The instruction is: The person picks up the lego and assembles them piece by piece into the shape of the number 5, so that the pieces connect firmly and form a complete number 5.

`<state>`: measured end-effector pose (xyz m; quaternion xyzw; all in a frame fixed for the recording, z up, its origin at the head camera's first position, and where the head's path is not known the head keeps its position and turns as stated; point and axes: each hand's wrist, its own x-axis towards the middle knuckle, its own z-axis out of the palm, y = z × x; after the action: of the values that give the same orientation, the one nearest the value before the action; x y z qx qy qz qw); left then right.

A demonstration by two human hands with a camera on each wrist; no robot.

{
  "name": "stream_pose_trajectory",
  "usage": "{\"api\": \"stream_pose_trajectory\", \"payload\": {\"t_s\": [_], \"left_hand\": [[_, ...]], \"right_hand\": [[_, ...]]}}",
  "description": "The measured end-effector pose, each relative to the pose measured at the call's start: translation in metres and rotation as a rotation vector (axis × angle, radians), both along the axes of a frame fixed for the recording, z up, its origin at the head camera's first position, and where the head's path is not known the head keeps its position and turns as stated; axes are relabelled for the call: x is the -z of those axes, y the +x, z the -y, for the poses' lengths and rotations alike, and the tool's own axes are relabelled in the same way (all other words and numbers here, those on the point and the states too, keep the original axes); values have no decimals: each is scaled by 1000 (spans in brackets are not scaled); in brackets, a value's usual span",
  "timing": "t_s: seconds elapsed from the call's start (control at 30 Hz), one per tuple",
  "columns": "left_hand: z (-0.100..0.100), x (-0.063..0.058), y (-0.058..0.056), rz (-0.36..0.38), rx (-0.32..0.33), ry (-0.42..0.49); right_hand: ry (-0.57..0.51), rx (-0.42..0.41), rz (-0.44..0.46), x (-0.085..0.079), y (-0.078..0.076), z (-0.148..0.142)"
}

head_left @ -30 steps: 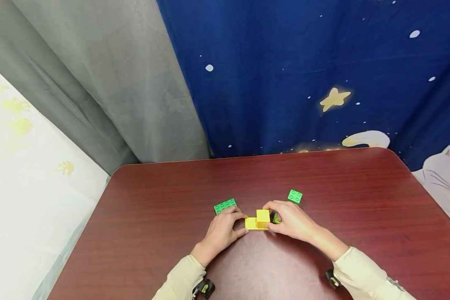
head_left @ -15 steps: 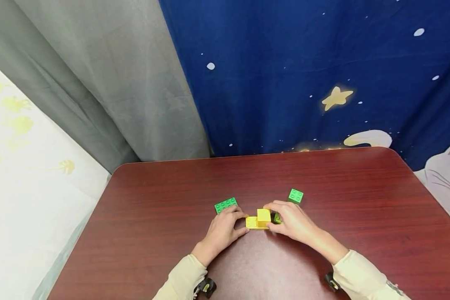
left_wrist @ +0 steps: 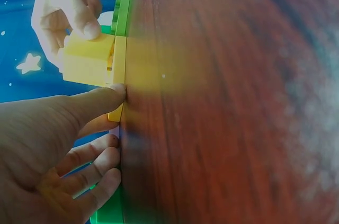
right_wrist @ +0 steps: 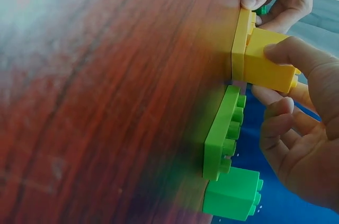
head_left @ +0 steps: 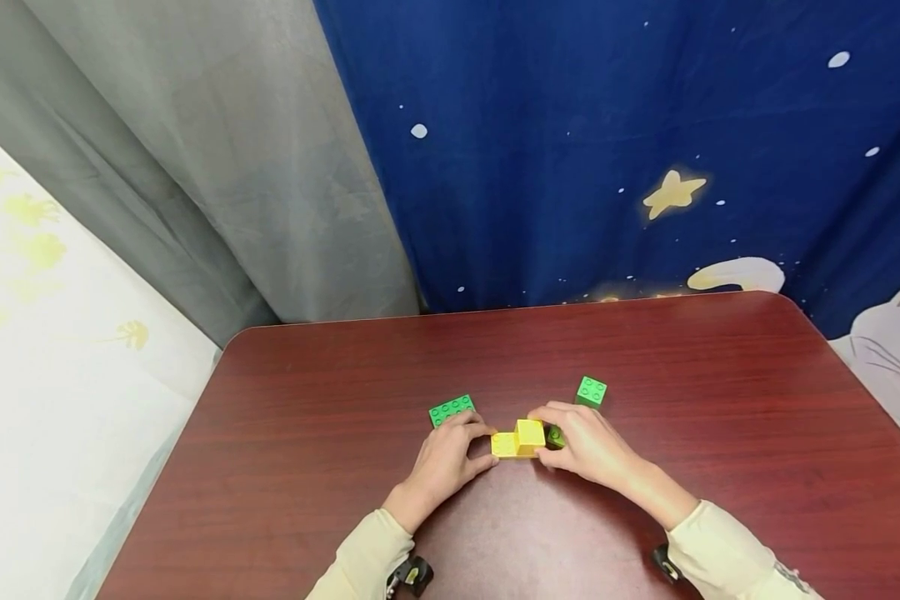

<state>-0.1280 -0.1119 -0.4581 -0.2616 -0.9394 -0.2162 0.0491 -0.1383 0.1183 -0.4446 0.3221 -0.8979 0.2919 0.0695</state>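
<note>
pinching are both the left hand [head_left: 441, 458] and the right hand [head_left: 588, 442], at the table [head_left: 330, 408]. on it lies the yellow plate [head_left: 504, 447], its long way going from one hand to the other. the left hand pinches its left end. the yellow block [head_left: 530, 436], not as long, is on the plate's right end, in the right hand's pinch and nearer that hand. it tips a bit, with a gap under it.

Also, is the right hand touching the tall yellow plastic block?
Touching: the right wrist view shows the right hand with its thumb laid against a side of the tall yellow plastic block.
</note>
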Motion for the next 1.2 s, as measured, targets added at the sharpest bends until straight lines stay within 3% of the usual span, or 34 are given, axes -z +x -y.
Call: {"api": "stream_pose_trajectory", "payload": {"t_s": [0.27, 0.73, 1.2], "left_hand": [[0, 0, 0, 10, -2, 2], [0, 0, 0, 21, -9, 10], [0, 0, -2, 30, -14, 8]], "right_hand": [[-5, -20, -6, -1, -2, 2], [96, -28, -19, -12, -3, 8], [-3, -2, 60, -4, -7, 7]]}}
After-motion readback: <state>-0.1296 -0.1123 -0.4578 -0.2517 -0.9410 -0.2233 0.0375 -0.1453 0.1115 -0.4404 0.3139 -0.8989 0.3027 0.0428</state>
